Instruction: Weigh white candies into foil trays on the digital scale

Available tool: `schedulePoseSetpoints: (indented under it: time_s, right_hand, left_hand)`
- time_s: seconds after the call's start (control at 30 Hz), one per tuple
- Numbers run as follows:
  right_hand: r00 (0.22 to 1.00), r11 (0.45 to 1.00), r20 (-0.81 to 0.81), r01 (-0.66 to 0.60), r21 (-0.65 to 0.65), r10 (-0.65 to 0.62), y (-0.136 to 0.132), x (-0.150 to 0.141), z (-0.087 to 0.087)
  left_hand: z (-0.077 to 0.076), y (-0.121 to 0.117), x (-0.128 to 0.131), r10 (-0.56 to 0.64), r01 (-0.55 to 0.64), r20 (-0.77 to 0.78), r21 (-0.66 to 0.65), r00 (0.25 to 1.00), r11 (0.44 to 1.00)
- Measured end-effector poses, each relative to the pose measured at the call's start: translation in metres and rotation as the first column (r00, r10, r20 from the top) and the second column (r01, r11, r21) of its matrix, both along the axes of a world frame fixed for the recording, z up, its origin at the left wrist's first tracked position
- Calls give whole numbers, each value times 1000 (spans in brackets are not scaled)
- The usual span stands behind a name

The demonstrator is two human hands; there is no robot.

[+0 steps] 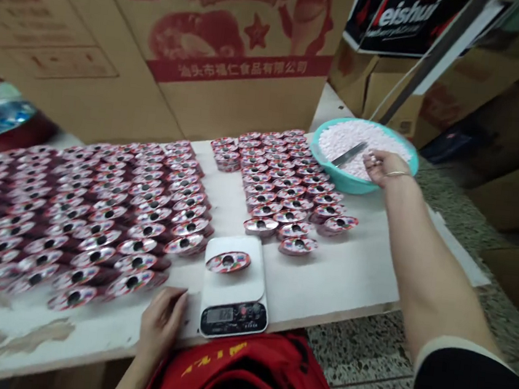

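My right hand (385, 167) is over the near right side of a turquoise bowl (356, 184) heaped with small pale pinkish-white pieces (349, 133). Its fingers are pinched together, with a few of the pieces showing at the fingertips. Beside them a knife-like metal blade (349, 154) lies on the heap. My left hand (163, 317) rests curled at the table's front edge, left of a white digital scale (235, 291), with nothing visible in it. On the scale stands one oval red-and-silver container (228, 262) with a dark round hole in its top. The display digits are too blurred to read.
Many similar oval containers stand in tight rows on the left (97, 239) and in a smaller block (283, 184) at the middle. Behind them rises a large printed cardboard box (251, 101). A red tub (15, 132) with blue wrapped items stands far left. A slanted post (433, 61) is behind the bowl.
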State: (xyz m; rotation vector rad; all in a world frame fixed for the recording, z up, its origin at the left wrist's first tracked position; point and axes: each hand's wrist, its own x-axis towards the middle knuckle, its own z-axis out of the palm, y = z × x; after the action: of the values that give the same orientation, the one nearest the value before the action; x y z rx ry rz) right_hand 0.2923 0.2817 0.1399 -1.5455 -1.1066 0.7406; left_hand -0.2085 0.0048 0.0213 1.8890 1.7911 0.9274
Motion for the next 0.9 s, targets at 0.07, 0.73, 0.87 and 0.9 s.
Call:
schedulePoseSetpoints:
  time_s: [0.07,0.73,0.87,0.9]
  right_hand:
    - [976,990,-191,-124,-68,109,-17,-27,10]
    - [281,513,472,-707,-488,836,-169,-258,7]
    - [237,497,482,-685,-533,843,-170,-258,10]
    - [231,492,479,-681,-542,847,-170,-258,11]
  left_hand:
    - [6,-2,4,-5,5,26,8,1000,1000]
    - [27,-8,21,-199,187,151,92,968,978]
    - [25,-4,20,-218,204,157,99,963,974]
    - [25,-3,20,-220,206,158,105,963,973]
